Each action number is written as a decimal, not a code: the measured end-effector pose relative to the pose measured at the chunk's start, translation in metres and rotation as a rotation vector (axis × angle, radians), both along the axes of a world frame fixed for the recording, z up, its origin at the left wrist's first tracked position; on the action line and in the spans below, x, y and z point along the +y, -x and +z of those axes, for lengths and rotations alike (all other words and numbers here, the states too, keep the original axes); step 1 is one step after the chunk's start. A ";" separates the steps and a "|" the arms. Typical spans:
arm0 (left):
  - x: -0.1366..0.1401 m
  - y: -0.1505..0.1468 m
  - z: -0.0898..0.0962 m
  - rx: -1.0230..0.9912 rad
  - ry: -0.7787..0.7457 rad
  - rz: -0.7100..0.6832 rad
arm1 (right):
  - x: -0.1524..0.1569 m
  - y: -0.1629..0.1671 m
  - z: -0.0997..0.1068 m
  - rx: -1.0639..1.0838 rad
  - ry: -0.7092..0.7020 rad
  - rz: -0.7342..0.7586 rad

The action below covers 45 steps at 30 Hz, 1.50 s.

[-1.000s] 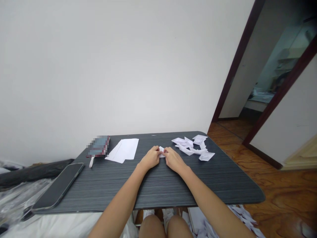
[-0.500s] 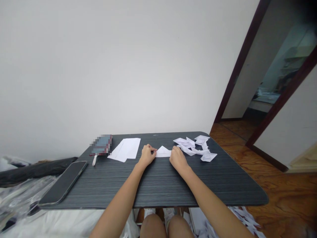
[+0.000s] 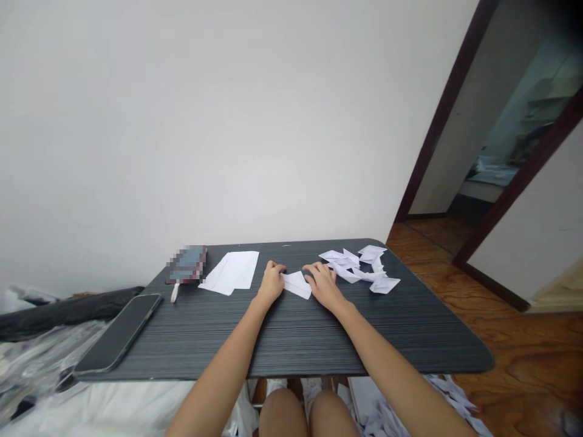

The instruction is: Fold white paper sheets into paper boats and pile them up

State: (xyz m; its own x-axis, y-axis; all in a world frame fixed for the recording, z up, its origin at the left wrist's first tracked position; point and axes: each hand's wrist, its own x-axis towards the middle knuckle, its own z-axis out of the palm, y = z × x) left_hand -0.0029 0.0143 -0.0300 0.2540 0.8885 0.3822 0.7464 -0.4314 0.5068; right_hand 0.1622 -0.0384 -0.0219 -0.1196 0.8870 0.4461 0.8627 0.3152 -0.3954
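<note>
A small folded sheet of white paper [image 3: 298, 284] lies tilted on the dark table between my two hands. My left hand [image 3: 272, 284] is closed around the paper's left end, thumb and fingers pinching its edge. At the right edge of the paper is my right hand [image 3: 324, 286], its fingers bent and apart, with a dark gap between thumb and forefinger. Whether its fingertips touch the paper, I cannot tell. Several folded white paper pieces [image 3: 385, 284] lie in a loose group just beyond my right hand.
Flat white sheets [image 3: 239, 270] lie left of my hands. Beside them are a blurred dark red-edged item [image 3: 188, 265] and a white pen-like stick [image 3: 175, 293]. A phone [image 3: 119, 334] rests at the table's [image 3: 300, 352] left edge. Paper pieces [image 3: 450, 391] lie below on the right.
The folded paper has turned clockwise, its right end now nearer to me. My right hand has loosened from its closed grip and spread its fingers. My left hand still holds the left end.
</note>
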 end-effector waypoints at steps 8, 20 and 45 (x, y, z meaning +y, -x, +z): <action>-0.001 0.000 0.001 0.014 0.002 0.011 | -0.004 -0.001 0.005 -0.020 -0.033 0.267; -0.017 -0.008 0.011 0.260 -0.038 0.031 | 0.011 0.003 -0.002 0.093 -0.021 0.149; -0.010 0.008 0.024 0.247 -0.025 -0.408 | 0.008 -0.013 0.009 -0.075 -0.019 0.275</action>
